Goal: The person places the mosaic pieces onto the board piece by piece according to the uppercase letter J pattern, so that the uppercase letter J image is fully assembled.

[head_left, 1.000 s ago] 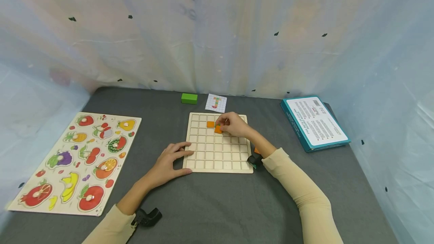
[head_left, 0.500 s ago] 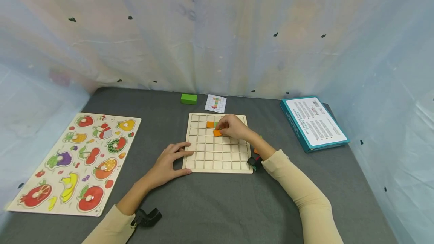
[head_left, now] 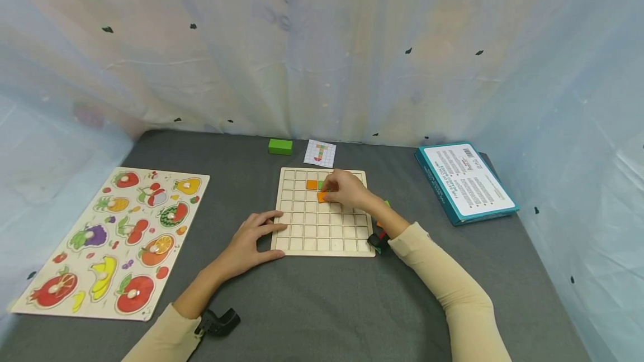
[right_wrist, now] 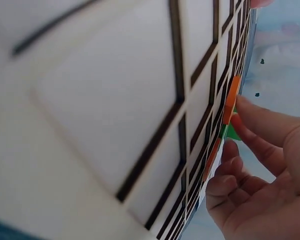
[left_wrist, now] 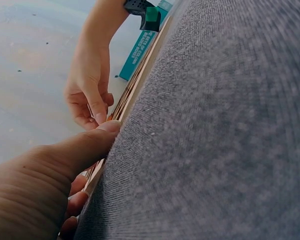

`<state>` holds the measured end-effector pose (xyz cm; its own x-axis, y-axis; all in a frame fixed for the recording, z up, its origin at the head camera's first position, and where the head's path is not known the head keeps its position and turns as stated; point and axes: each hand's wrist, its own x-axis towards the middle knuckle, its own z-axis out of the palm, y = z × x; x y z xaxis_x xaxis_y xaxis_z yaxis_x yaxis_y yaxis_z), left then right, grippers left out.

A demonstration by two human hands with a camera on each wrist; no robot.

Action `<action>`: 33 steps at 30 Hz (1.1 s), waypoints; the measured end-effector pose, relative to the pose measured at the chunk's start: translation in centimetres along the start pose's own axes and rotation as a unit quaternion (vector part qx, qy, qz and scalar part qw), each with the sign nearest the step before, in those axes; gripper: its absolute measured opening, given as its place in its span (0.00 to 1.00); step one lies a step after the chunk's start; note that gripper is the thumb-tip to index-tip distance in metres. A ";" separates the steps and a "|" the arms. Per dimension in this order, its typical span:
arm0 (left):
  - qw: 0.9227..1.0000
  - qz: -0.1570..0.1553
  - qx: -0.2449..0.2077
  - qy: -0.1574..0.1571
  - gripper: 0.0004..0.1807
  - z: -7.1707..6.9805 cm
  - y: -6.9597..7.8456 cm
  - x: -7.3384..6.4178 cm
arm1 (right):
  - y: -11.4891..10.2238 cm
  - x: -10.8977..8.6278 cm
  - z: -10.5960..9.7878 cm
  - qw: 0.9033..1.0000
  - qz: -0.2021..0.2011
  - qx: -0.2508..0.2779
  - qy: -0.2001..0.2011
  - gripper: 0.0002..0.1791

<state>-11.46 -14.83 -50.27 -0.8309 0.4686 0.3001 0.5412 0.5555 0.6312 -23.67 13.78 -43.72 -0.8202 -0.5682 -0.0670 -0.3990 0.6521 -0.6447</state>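
The orange tile (head_left: 321,198) is near the middle of the head view, on the top half of the wooden board (head_left: 324,244). The right hand (head_left: 346,189) pinches it, with its fingers only as far apart as the tile. The left hand (head_left: 250,239) rests at the board's left edge, its fingers spread wide and pinching nothing. A green tile (head_left: 321,185) is just above the held tile, and another orange tile (head_left: 312,185) is left of the green one. I think it's best to match the tile's sides to the board's lines, then press it flat. Go gently, so the green tile isn't bumped. I can't tell if the held tile is all the way down.
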 end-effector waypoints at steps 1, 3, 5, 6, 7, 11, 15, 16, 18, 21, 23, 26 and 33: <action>1.000 0.002 0.000 0.001 0.32 0.0 0.0 0.0 | 0.0 -0.1 0.0 1.000 0.002 -0.006 0.005 0.07; 1.000 0.006 0.000 0.001 0.32 0.1 -0.1 0.1 | -0.2 -0.4 0.1 0.999 -0.006 -0.042 0.018 0.08; 1.000 0.008 0.002 -0.001 0.32 0.2 -0.1 0.1 | -0.5 -1.1 0.1 0.994 -0.030 -0.103 0.030 0.11; 1.000 0.009 0.003 -0.001 0.32 0.2 -0.1 0.1 | -0.8 -1.5 0.2 0.989 -0.044 -0.138 0.032 0.13; 1.000 0.009 0.002 -0.001 0.32 0.3 -0.1 0.1 | -1.0 -2.0 0.2 0.983 -0.056 -0.173 0.029 0.17; 1.000 0.007 0.004 0.001 0.32 0.2 0.0 0.0 | -1.9 -4.4 0.4 0.958 -0.077 -0.276 -0.017 0.32; 1.000 -0.002 0.000 -0.005 0.32 0.1 0.2 0.0 | -2.0 -6.1 0.9 0.954 -0.066 -0.286 -0.066 0.39; 1.000 -0.003 -0.001 -0.006 0.32 0.1 0.2 0.0 | -1.9 -6.4 1.0 0.955 -0.065 -0.282 -0.072 0.40; 1.000 -0.008 -0.003 -0.009 0.32 0.0 0.2 0.0 | -1.6 -6.7 1.3 0.956 -0.065 -0.275 -0.078 0.40; 1.000 -0.014 -0.005 -0.013 0.32 0.0 0.2 0.1 | -1.3 -6.8 1.6 0.959 -0.069 -0.264 -0.079 0.41; 1.000 -0.016 -0.004 -0.015 0.32 0.0 0.2 0.1 | -1.3 -6.8 1.6 0.961 -0.070 -0.255 -0.082 0.41; 1.000 -0.017 -0.003 -0.015 0.32 -0.1 0.1 0.1 | -1.4 -6.8 1.8 0.962 -0.069 -0.251 -0.083 0.42; 1.000 -0.017 -0.003 -0.014 0.32 -0.1 0.2 0.1 | -1.6 -6.6 2.1 0.959 -0.056 -0.266 -0.080 0.42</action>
<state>-11.45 -14.82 -50.05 -0.8446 0.4691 0.2580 0.5120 0.5669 0.6454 -16.77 15.40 -43.87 -0.7036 -0.6914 -0.1641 -0.6682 0.7223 -0.1785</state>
